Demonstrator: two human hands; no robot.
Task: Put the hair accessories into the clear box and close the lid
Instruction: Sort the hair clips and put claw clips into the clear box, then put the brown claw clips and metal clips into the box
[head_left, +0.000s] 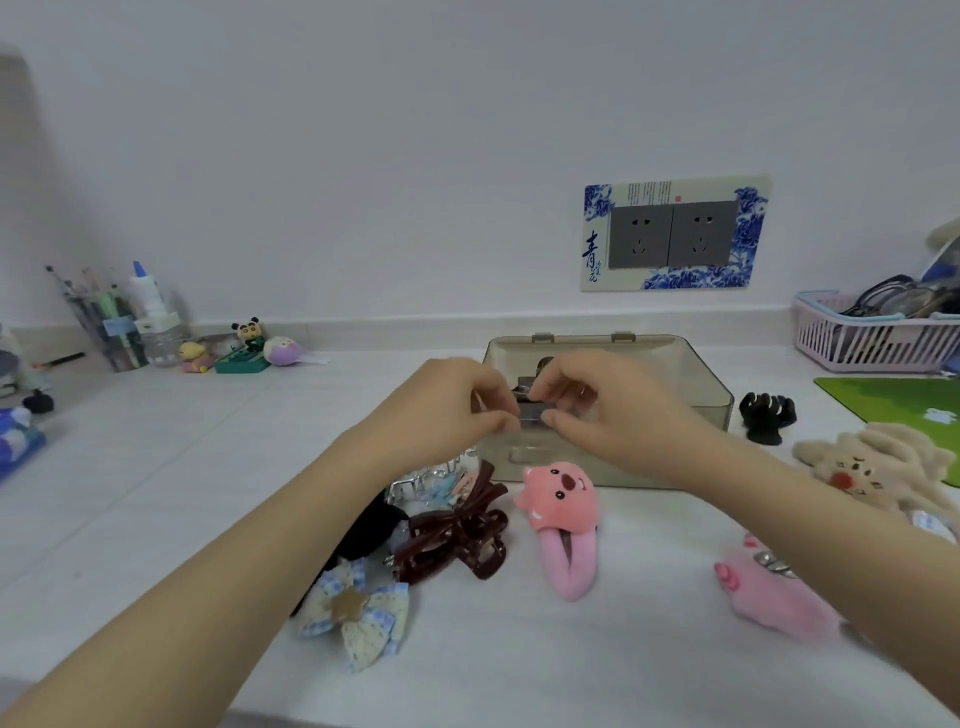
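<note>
Head view: I see both hands, left (457, 410) and right (602, 410), fingers pinching small clip (530, 415) over box (675, 374). Next I think: drop it inside, many accessories remain on bench (156, 493).

light: even, soft, fairly bright; source not seen | shadows: faint, diffuse, cast close under the objects on the white counter (156, 467) | glare: none marked | focus: overall softness, fine detail smeared | distortion: wide-angle bending at edges, forearms stretched toward the lower corners
</note>
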